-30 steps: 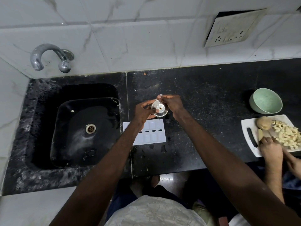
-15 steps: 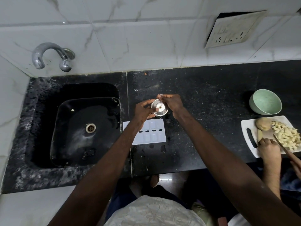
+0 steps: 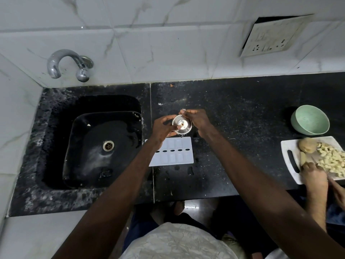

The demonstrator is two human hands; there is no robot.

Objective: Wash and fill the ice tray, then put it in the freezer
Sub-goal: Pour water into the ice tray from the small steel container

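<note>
A white ice tray (image 3: 174,151) lies flat on the black counter just right of the sink, partly under my left wrist. Just beyond its far edge I hold a small round steel cup (image 3: 182,124) between both hands. My left hand (image 3: 162,127) grips its left side with curled fingers. My right hand (image 3: 196,120) grips its right rim from above. The cup's shiny round face points up at the camera, and I cannot tell whether it holds water.
A black sink (image 3: 89,143) with a drain sits at left, under a chrome tap (image 3: 65,63) on the tiled wall. At right stand a green bowl (image 3: 309,119) and a white cutting board (image 3: 291,161) with chopped potato, where another person's hands (image 3: 315,176) cut.
My hands and the steel cup have stayed almost in place over the tray's far edge. The other person's hands have shifted on the cutting board.
</note>
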